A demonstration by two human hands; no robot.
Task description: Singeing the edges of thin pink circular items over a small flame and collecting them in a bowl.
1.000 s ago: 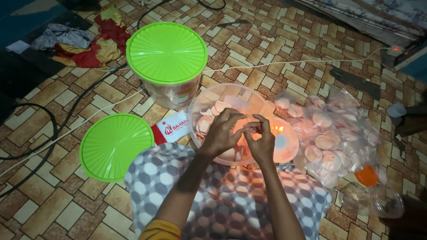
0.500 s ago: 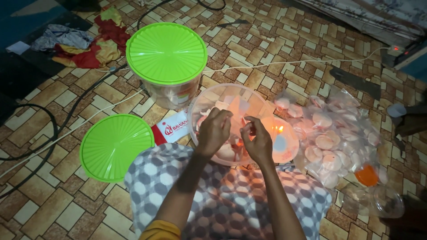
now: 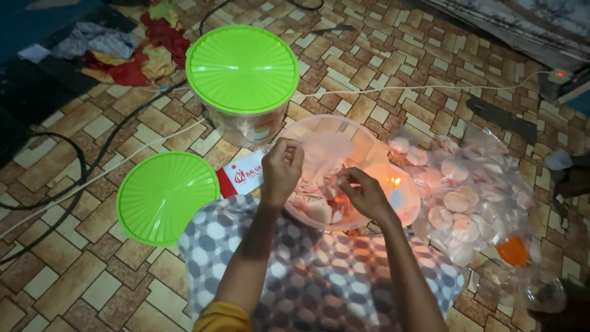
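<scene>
Pinching a thin plastic packet [image 3: 329, 154] over the clear bowl's [image 3: 295, 132] middle, I'm gripping its corners with left hand [image 3: 281, 172] and right hand [image 3: 362, 193] fingers closed; it's looking light, floppy, slippery.

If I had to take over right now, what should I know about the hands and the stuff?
Left hand: pinching the edge of a thin clear packet over the clear bowl.
Right hand: grip on the packet's other end, close to a small flame.
Done: many round sealed packets lie in a pile to the right.
Left: pale pieces sit in the bowl.
Nearby: lidded tub, loose green lid.
</scene>
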